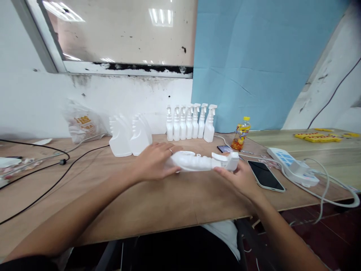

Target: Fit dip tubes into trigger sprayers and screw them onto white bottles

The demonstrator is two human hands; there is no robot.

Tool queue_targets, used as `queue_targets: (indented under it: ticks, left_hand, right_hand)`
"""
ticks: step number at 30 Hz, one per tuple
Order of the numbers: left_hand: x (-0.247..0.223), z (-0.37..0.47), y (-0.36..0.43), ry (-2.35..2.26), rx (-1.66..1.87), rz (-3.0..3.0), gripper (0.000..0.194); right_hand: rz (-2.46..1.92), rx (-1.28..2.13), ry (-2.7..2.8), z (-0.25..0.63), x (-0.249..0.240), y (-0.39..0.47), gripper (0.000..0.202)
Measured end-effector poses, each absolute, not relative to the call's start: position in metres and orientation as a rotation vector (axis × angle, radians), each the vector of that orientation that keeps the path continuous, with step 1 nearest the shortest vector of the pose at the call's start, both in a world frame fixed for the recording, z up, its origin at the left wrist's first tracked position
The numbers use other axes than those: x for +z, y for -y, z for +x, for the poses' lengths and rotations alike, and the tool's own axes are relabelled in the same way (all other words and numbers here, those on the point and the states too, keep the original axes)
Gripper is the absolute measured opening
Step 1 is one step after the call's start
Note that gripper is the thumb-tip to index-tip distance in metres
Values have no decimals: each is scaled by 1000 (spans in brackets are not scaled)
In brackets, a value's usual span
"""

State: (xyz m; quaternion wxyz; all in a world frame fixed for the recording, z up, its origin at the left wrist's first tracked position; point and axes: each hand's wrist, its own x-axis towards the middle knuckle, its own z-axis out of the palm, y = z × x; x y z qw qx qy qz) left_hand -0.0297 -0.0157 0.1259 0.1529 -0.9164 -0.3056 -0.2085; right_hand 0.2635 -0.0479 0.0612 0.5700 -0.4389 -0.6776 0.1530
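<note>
A white spray bottle [194,162] lies sideways above the front part of the wooden table, its spray head pointing right. My left hand [156,161] is wrapped round the base end, with a ring on one finger. At the other end my right hand [239,174] grips the spray head and neck, its thumb in front. Behind them, several upright white spray bottles [188,124] with spray heads stand in a row near the wall. White bottles without spray heads [121,137] stand in a group to their left.
On the brown table [169,199], a phone [265,175], a drink bottle [241,134] and a white power strip [293,167] with cables lie or stand at the right. A plastic bag [84,122] and black cables are at the left. Yellow pieces [318,137] rest far right.
</note>
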Motion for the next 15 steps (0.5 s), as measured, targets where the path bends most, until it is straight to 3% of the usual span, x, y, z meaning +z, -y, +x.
queue_targets:
  ticks: [3, 9, 15]
  left_hand:
    - [141, -39, -14, 971, -840, -2667, 45]
    - [159, -22, -115, 1237, -1705, -2163, 49]
    - [151, 1, -195, 1619, -1976, -1883, 56]
  right_hand:
    - [-860, 381, 1445, 268, 70, 41, 39]
    - [-907, 527, 1360, 271, 48, 13, 54]
    - [-1003, 553, 1523, 273, 30, 6, 49]
